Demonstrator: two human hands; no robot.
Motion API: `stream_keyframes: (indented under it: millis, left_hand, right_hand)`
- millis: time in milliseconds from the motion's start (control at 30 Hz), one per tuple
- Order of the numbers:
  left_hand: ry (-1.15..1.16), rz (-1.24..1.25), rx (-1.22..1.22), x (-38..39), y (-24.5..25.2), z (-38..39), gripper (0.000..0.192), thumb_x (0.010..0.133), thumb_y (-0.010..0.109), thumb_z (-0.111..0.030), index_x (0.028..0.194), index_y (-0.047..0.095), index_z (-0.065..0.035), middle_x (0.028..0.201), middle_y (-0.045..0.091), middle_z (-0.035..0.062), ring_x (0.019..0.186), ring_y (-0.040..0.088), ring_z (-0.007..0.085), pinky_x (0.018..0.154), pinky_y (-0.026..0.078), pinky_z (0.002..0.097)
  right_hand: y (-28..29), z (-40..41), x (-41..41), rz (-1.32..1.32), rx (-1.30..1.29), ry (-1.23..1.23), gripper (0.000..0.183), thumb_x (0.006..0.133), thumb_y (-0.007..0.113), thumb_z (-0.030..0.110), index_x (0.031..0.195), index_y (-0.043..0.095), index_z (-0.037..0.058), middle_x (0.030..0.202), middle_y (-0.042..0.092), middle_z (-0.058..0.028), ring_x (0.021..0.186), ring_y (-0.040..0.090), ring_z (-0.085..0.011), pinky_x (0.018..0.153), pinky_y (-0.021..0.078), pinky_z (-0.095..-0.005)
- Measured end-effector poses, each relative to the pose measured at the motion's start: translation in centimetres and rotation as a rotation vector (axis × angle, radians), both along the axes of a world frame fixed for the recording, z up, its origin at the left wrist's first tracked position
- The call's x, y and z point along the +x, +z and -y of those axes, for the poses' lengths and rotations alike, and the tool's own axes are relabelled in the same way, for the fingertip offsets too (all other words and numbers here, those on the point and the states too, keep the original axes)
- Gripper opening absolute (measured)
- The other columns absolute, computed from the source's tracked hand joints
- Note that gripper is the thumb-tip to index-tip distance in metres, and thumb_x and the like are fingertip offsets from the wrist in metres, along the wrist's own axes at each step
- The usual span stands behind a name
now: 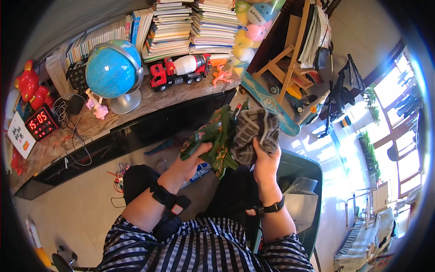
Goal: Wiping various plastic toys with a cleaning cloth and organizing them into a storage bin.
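Note:
My left hand [195, 158] holds a green camouflage toy military vehicle [217, 136], tilted, in front of my body. A bunched grey-brown knitted cloth [256, 132] is in my right hand [266, 163], its thumb pressed on the near side. The cloth sits right beside the toy and seems to touch it. Most of the fingers of both hands are hidden beneath what they hold. Below the toy, a blue and white toy vehicle [200, 171] lies partly hidden on the floor.
A green bin [316, 170] holding bags stands at my right. Ahead, a marble-look shelf [153, 102] bears a globe [112, 71], a toy mixer truck [180, 71], an orange toy figure [221, 75], a digital clock [41, 122] and stacked books [170, 30]. A teal skateboard [268, 102] leans beyond the shelf.

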State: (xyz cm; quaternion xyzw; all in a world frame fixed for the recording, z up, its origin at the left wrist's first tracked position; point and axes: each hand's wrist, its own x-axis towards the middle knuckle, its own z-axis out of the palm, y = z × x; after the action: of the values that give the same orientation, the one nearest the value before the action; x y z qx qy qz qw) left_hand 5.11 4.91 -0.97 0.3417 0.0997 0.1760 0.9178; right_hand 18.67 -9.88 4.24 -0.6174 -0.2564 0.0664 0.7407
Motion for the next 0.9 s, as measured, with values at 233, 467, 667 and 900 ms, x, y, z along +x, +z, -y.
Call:
stream_keyframes:
  millis: [233,467,667,900]
  left_hand:
    - [0.123,0.155,0.584,0.6,-3.3,-0.5,0.044,0.085,0.069,-0.006,0.126,0.054,-0.0062,0.121,0.059,0.005,0.107,0.056,0.0135,0.092,0.045,0.0303]
    - [0.041,0.127,0.358,-1.4,-4.1,-0.7,0.045,0.091,0.063,-0.01,0.133,0.048,-0.0074,0.129,0.055,0.0058,0.117,0.052,0.0142,0.1,0.042,0.0303]
    - [0.095,-0.234,-0.039,0.1,-1.4,-1.2,0.038,0.088,0.065,-0.019,0.123,0.058,-0.0085,0.109,0.066,0.0043,0.096,0.066,0.0175,0.075,0.056,0.042]
    - [0.006,-0.055,-0.126,-0.3,-3.7,-1.5,0.035,0.096,0.05,-0.029,0.123,0.056,-0.0072,0.119,0.063,0.0085,0.106,0.062,0.0244,0.092,0.049,0.0447]
  right_hand:
    - [1.5,-4.2,-4.4,0.846,-0.402,0.139,0.046,0.066,0.068,0.001,0.111,0.056,-0.0015,0.115,0.058,-0.0234,0.111,0.054,-0.0426,0.102,0.0395,-0.0492]
    - [1.9,-3.7,-6.2,0.753,-0.213,0.311,0.042,0.064,0.067,-0.002,0.106,0.058,-0.0029,0.105,0.062,-0.0205,0.102,0.059,-0.0403,0.096,0.0455,-0.043]
    - [4.6,-2.0,-2.6,-0.203,0.309,0.027,0.027,0.088,0.066,0.006,0.113,0.06,-0.0024,0.105,0.066,-0.0078,0.091,0.063,-0.016,0.08,0.05,-0.0316]
    - [4.1,-2.7,-1.7,0.097,-0.585,0.126,0.039,0.085,0.072,0.023,0.109,0.059,-0.005,0.092,0.068,-0.0115,0.082,0.063,-0.019,0.076,0.0499,-0.0324]
